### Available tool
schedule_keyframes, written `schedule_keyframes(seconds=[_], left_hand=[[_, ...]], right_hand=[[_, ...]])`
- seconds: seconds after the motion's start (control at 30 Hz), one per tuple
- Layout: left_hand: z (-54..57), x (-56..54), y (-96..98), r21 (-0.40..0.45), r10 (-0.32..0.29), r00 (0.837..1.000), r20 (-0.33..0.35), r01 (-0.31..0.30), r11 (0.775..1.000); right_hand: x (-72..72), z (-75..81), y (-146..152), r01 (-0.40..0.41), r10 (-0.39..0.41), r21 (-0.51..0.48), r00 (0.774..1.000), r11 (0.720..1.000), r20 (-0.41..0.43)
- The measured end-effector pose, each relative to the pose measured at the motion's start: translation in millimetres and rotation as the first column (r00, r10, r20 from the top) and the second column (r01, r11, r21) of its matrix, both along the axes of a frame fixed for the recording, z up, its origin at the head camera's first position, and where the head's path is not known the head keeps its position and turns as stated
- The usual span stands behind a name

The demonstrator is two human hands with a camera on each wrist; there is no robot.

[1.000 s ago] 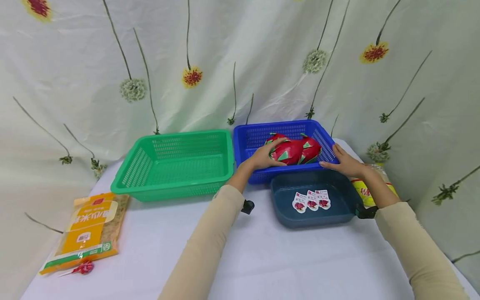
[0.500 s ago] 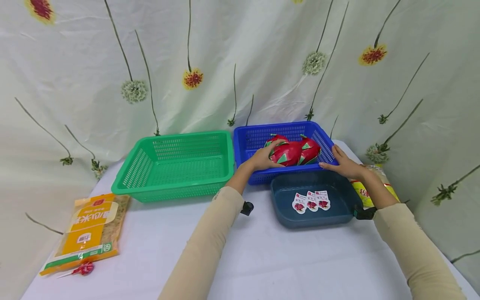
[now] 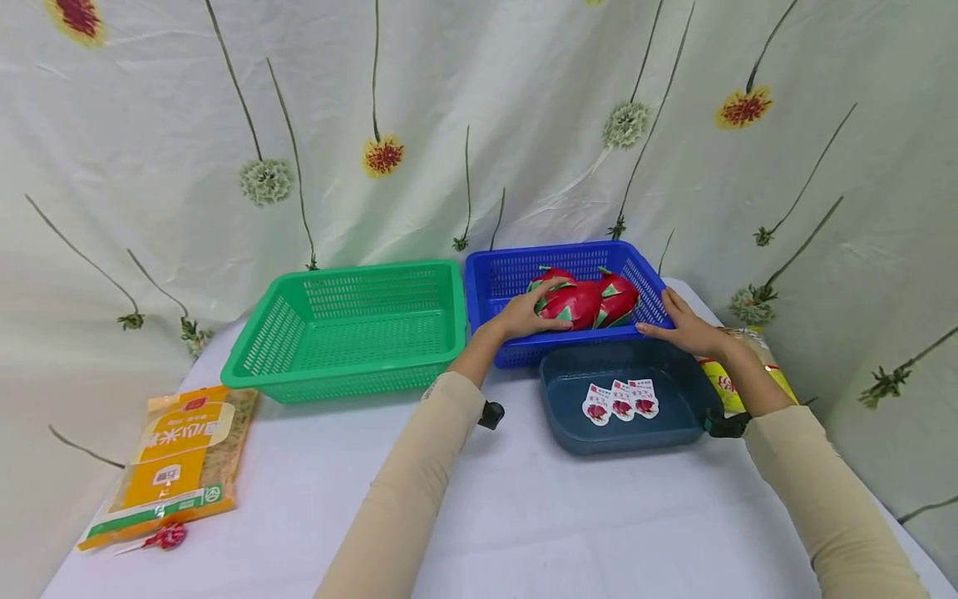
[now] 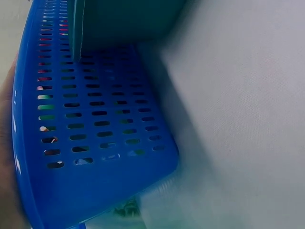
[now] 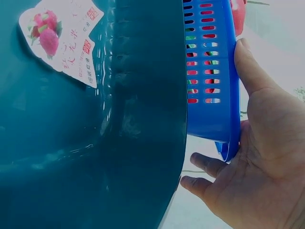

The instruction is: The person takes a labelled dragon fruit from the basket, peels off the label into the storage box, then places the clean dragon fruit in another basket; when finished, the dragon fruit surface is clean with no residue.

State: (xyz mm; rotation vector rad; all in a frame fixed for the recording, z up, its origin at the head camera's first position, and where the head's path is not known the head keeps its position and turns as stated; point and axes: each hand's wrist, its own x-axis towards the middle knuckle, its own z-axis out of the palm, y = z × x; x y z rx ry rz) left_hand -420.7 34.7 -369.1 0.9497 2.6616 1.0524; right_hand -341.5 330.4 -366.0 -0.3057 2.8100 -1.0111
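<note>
Inside the blue basket [image 3: 516, 359] lie red dragon fruits [image 3: 618, 299] with green scales. My left hand [image 3: 520, 316] reaches over its front rim, thumb and fingers round the front dragon fruit [image 3: 575, 306]. In the left wrist view only a blurred edge of that hand [image 4: 6, 143] shows beside the basket wall [image 4: 102, 176]. My right hand [image 3: 692, 329] holds the basket's front right corner. In the right wrist view its thumb [image 5: 250, 67] lies along the rim, with fingertips [image 5: 202, 164] by the corner's outer side.
A dark teal tray [image 3: 576, 437] with dragon fruit picture cards [image 3: 621, 401] stands against the basket's front. To the left are a green basket [image 3: 359, 378], an orange and yellow food packet [image 3: 175, 449] and a red lollipop [image 3: 170, 535]. A yellow bag [image 3: 726, 387] lies beyond my right wrist.
</note>
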Motion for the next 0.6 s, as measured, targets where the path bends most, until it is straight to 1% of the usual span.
schedule_keyframes(seconds=[0.1, 0.2, 0.3, 0.37, 0.43, 0.5, 0.57, 0.6], left_hand=[[-0.4, -1.6, -2.8, -0.001, 0.003, 1.0, -0.025, -0.003, 1.0], [-1.2, -1.9, -7.0, -0.03, -0.007, 0.998, -0.055, 0.005, 1.0], [-0.8, 0.2, -12.7, -0.062, -0.043, 0.996, -0.078, 0.038, 0.997], [1.6, 2.8, -17.9, -0.065, -0.067, 0.993, -0.094, 0.061, 0.996], [6.9, 7.7, -25.4, -0.049, -0.075, 0.988, -0.132, 0.069, 0.996], [16.5, 15.8, -35.9, -0.006, -0.065, 0.982, -0.179, 0.065, 0.998], [30.4, 28.6, -49.6, 0.06, -0.026, 0.971, -0.238, 0.042, 0.997], [38.6, 36.6, -57.8, 0.097, 0.007, 0.962, -0.274, 0.02, 0.995]], right_hand=[[-1.8, 0.8, -1.7, 0.0, 0.0, 0.007, 1.0, 1.0, -0.006], [-3.0, 2.9, -3.4, -0.005, 0.006, 0.027, 1.0, 1.0, -0.02], [0.6, 9.1, -5.6, -0.013, 0.016, 0.077, 0.999, 0.997, -0.034], [6.3, 17.3, -6.3, -0.013, 0.018, 0.111, 0.999, 0.994, -0.043], [14.4, 30.4, -5.8, -0.003, 0.011, 0.142, 0.999, 0.99, -0.051], [24.4, 46.9, -4.2, 0.024, -0.01, 0.171, 0.997, 0.985, -0.082], [36.0, 65.2, -3.9, 0.083, -0.053, 0.195, 0.987, 0.977, -0.154], [42.2, 73.9, -4.2, 0.124, -0.083, 0.196, 0.976, 0.973, -0.203]])
